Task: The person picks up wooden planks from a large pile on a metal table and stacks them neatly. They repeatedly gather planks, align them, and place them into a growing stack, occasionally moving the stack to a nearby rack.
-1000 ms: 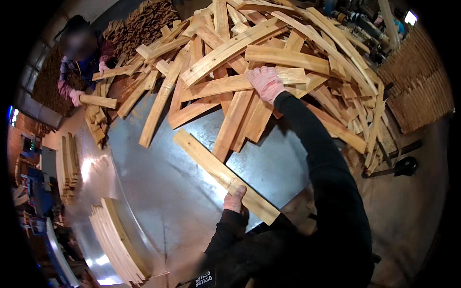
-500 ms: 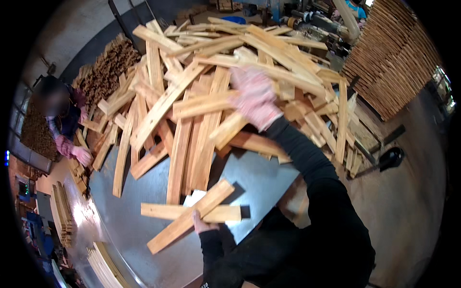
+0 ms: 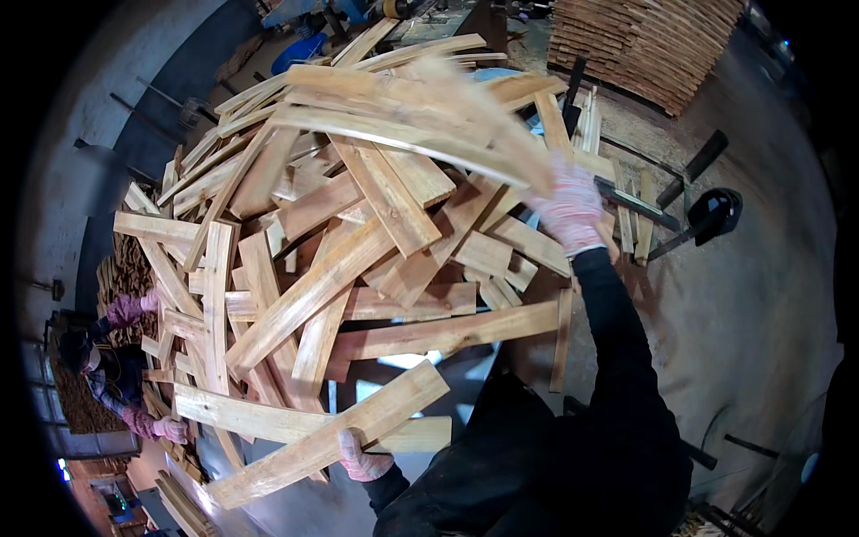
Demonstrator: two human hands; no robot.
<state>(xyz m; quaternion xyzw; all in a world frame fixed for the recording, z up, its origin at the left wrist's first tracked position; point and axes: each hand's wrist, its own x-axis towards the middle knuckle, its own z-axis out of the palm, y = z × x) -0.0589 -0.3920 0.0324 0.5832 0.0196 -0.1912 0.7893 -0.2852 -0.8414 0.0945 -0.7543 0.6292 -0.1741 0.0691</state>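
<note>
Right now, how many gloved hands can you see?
4: the wearer's left hand on the nearest wooden board; right hand at the blurred board; the co-worker's upper hand and lower hand, far left. More may be hidden.

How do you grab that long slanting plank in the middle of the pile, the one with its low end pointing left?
Probably by the lower-left end of the slanting plank, coming from the person's near side. That end lies over other planks, while its upper end meets another plank. It's long and flat, so pinch across its two long edges.
</note>
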